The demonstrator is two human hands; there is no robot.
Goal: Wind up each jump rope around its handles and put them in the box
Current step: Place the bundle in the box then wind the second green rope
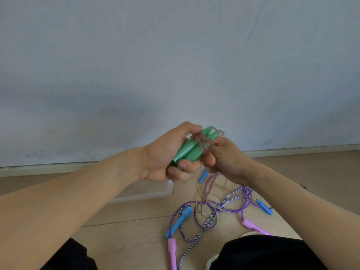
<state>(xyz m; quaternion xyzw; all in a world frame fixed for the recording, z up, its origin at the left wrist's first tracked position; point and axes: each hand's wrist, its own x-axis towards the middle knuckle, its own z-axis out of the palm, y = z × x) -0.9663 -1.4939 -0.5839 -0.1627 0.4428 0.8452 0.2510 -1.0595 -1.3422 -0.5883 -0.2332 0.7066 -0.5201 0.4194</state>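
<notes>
Nearest the camera are the person's knees in black trousers [263,252], one at each lower corner, with bare forearms reaching forward above them. On the wooden floor [124,248] between the knees lies a tangle of jump ropes, and everything else can be placed from it: a pink handle [172,252] at its near edge, a blue handle [180,221] just beyond that, another pink handle [253,226] on its right side, and a slimmer blue handle [264,207] a little farther right. A purple cord [244,206] and a striped cord [191,233] loop through one another in the middle.

Beyond the tangle and to its left sits a clear plastic box [155,190] (mostly hidden behind the left forearm). Above the tangle, the left hand [167,154] is clenched around a pair of green handles [191,149] held side by side. A pinkish translucent rope [202,142] is wrapped around them, and its loose length hangs down to the tangle. The right hand [227,158] pinches that rope beside the handles. Farthest off is a pale wall [175,55], meeting the floor at a light baseboard [58,168].
</notes>
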